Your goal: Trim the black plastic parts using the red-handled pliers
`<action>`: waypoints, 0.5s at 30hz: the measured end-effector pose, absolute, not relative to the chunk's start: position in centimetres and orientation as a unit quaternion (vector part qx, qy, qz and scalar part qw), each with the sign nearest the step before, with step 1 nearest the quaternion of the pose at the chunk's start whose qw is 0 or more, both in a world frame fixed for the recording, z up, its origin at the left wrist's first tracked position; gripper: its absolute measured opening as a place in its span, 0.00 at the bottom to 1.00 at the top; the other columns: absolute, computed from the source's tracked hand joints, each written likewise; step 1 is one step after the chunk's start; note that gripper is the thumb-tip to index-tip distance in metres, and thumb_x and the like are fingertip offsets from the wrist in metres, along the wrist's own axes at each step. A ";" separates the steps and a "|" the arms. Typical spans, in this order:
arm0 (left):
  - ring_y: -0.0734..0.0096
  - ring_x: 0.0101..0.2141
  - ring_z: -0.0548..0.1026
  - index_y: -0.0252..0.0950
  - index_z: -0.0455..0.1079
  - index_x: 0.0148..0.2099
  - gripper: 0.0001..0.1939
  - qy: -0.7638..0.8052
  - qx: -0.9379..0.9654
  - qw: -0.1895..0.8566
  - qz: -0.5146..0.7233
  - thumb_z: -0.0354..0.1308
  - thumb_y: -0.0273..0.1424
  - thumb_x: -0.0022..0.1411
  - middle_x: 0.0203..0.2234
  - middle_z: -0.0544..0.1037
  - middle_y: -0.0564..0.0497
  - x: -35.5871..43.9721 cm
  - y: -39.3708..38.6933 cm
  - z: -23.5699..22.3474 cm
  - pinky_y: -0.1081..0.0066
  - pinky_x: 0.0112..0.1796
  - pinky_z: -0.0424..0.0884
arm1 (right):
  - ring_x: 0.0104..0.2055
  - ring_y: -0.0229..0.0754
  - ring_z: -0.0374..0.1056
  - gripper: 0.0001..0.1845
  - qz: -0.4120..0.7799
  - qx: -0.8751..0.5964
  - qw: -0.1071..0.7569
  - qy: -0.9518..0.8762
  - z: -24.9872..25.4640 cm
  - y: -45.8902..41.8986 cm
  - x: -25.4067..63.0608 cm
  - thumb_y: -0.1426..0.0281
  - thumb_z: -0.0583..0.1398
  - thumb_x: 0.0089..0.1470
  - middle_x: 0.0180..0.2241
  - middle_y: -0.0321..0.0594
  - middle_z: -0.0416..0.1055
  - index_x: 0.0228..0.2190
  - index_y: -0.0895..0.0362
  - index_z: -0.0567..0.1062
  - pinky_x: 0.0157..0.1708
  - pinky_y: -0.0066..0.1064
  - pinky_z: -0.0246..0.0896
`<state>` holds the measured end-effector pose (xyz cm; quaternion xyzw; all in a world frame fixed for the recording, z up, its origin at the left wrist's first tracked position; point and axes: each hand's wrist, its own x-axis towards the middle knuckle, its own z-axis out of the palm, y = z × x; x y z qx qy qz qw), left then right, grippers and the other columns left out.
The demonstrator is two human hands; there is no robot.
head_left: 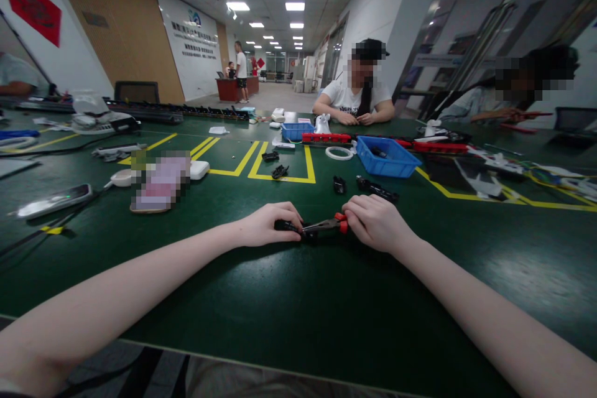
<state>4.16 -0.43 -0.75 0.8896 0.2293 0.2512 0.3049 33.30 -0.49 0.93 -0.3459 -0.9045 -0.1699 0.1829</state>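
Observation:
My left hand [273, 224] is closed on a small black plastic part [285, 225] just above the green table. My right hand [375, 221] grips long-nose pliers [324, 224] with red handles, mostly covered by my fingers. The metal jaws point left and meet the black part beside my left fingertips; what exactly they pinch is too small to tell. Beyond my right hand lie a longer black piece [377, 188] and a short black piece [339, 185]. Two more small black parts, one [280, 171] nearer and one [270, 156] farther, lie inside yellow tape lines.
A blue bin [388, 157] with a black item stands beyond my right hand, beside a white ring [339, 153]. On the left lie a phone [158, 183], a white case [199, 170] and a cable. A person [357, 92] sits across the table [298, 317]; another sits far right.

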 end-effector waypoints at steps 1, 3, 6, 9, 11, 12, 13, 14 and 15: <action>0.66 0.46 0.74 0.35 0.75 0.42 0.08 0.228 0.890 0.305 0.251 0.63 0.32 0.62 0.44 0.73 0.46 4.2 -0.4 -0.7 0.65 0.50 0.69 | 0.31 0.41 0.65 0.18 -0.166 -0.348 0.180 -0.905 0.9 -0.5 33.3 0.69 0.47 0.64 0.30 0.44 0.72 0.31 0.60 0.74 0.34 0.35 0.52; 0.66 0.45 0.74 0.34 0.75 0.42 0.07 0.225 0.890 0.307 0.251 0.63 0.32 0.63 0.44 0.73 0.46 4.1 -0.4 -0.7 0.65 0.49 0.69 | 0.31 0.41 0.65 0.19 -0.160 -0.352 0.177 -0.905 0.8 -0.5 33.2 0.69 0.47 0.64 0.30 0.44 0.72 0.31 0.60 0.74 0.33 0.35 0.52; 0.65 0.45 0.73 0.35 0.75 0.42 0.07 0.228 0.890 0.309 0.247 0.63 0.32 0.62 0.44 0.73 0.46 4.1 -0.4 -0.6 0.64 0.49 0.69 | 0.30 0.40 0.65 0.18 -0.155 -0.357 0.175 -0.904 0.7 -0.7 32.9 0.68 0.47 0.64 0.30 0.44 0.72 0.30 0.60 0.73 0.33 0.34 0.52; 0.65 0.45 0.73 0.34 0.75 0.41 0.07 0.232 0.889 0.309 0.245 0.63 0.32 0.62 0.44 0.73 0.46 4.1 -0.4 -0.6 0.64 0.49 0.68 | 0.31 0.41 0.65 0.19 -0.147 -0.362 0.172 -0.904 0.9 -1.1 32.7 0.67 0.47 0.65 0.30 0.44 0.72 0.31 0.59 0.73 0.33 0.34 0.53; 0.65 0.45 0.74 0.34 0.75 0.41 0.07 0.233 0.888 0.310 0.246 0.63 0.32 0.62 0.44 0.73 0.46 4.1 -0.4 -0.6 0.64 0.49 0.68 | 0.31 0.42 0.66 0.20 -0.135 -0.370 0.162 -0.905 1.0 -1.2 32.5 0.64 0.47 0.65 0.31 0.45 0.72 0.31 0.59 0.73 0.33 0.34 0.53; 0.65 0.45 0.74 0.35 0.75 0.41 0.07 0.233 0.888 0.311 0.247 0.63 0.32 0.62 0.44 0.73 0.46 4.1 -0.4 -0.6 0.64 0.49 0.68 | 0.31 0.42 0.66 0.20 -0.130 -0.374 0.156 -0.905 1.1 -1.3 32.5 0.62 0.47 0.65 0.31 0.45 0.72 0.32 0.59 0.73 0.33 0.34 0.53; 0.65 0.45 0.74 0.35 0.75 0.41 0.07 0.234 0.887 0.312 0.247 0.63 0.32 0.62 0.44 0.73 0.46 4.1 -0.5 -0.6 0.64 0.49 0.68 | 0.31 0.43 0.66 0.21 -0.125 -0.378 0.150 -0.905 1.2 -1.4 32.5 0.60 0.48 0.65 0.32 0.46 0.72 0.32 0.59 0.73 0.33 0.34 0.53; 0.65 0.45 0.73 0.35 0.75 0.41 0.07 0.235 0.887 0.312 0.246 0.63 0.32 0.62 0.44 0.73 0.46 4.1 -0.5 -0.5 0.64 0.49 0.68 | 0.31 0.43 0.66 0.22 -0.121 -0.380 0.145 -0.905 1.2 -1.4 32.5 0.58 0.48 0.65 0.32 0.46 0.72 0.33 0.60 0.73 0.33 0.35 0.53; 0.65 0.45 0.73 0.35 0.75 0.42 0.07 0.237 0.886 0.314 0.245 0.63 0.32 0.62 0.44 0.73 0.46 4.1 -0.5 -0.5 0.64 0.49 0.68 | 0.31 0.44 0.66 0.22 -0.118 -0.381 0.142 -0.906 1.3 -1.4 32.4 0.55 0.50 0.63 0.32 0.46 0.72 0.33 0.60 0.73 0.33 0.35 0.54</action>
